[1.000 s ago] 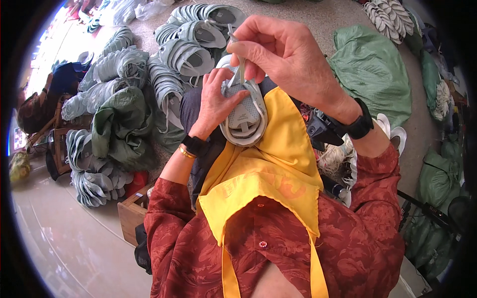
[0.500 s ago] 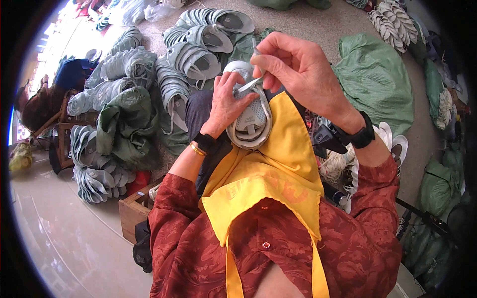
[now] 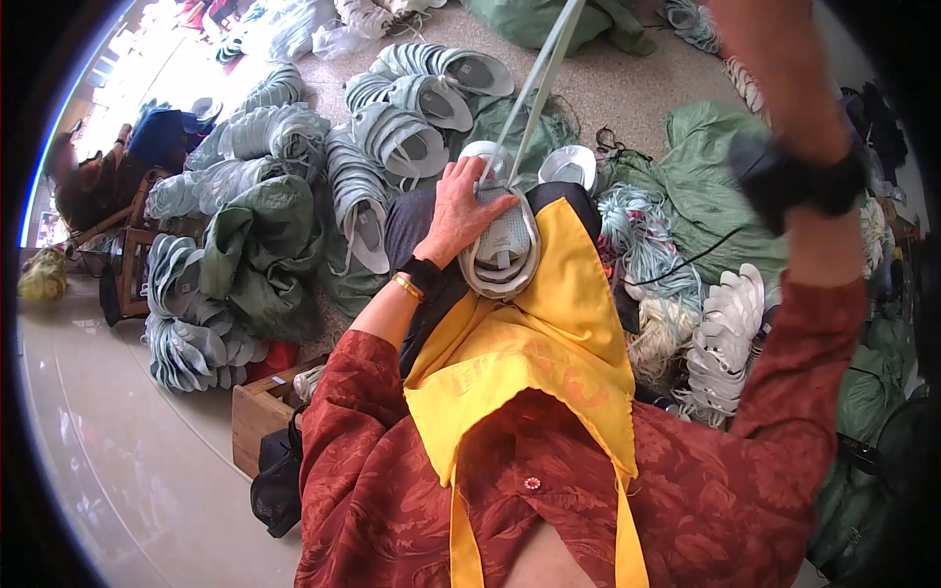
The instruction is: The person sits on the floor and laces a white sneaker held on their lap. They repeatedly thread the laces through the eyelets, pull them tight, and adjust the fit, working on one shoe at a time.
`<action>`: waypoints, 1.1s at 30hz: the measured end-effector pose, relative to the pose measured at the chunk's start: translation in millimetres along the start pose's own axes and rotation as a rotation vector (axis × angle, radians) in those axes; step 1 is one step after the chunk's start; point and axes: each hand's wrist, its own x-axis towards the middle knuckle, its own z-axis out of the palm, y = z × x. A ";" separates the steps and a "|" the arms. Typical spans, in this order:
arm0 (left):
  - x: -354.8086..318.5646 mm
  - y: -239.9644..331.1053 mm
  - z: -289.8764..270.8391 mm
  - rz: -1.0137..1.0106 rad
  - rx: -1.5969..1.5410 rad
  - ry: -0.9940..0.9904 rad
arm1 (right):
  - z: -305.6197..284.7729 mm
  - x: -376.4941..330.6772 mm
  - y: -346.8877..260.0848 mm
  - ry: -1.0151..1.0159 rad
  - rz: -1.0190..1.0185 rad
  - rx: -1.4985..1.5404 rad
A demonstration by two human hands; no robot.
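On my lap lies a pale grey shoe upper, its rounded heel opening toward me and its toe away. My left hand grips it from the left, fingers across its top and thumb near the lacing. From the lacing a pale shoelace runs up in two taut strands and leaves the upper edge of the picture. My right hand is raised at the upper right, blurred and partly cut off. Its fingers are out of sight, so whether it holds the lace does not show.
Stacked shoe uppers lie at the left, beside crumpled green sacking. A single upper rests beyond my knee. At the right are bundled pale laces, white stacked pieces and a large green sack. A wooden box stands at my left.
My right hand has swung from beside the shoe upper to the upper right. The lace now stretches up from the lacing. My left hand stays on the upper.
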 end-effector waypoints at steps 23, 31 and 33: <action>-27.6 9.9 -38.8 -0.196 -0.317 0.068 | -315.5 -167.4 79.9 0.669 0.524 -0.436; -5.1 28.7 -37.7 -0.287 -0.223 -0.001 | -337.9 -206.0 96.8 0.721 0.591 -0.435; -3.3 31.2 -36.3 -0.297 -0.247 -0.036 | -341.1 -212.1 98.8 0.732 0.600 -0.437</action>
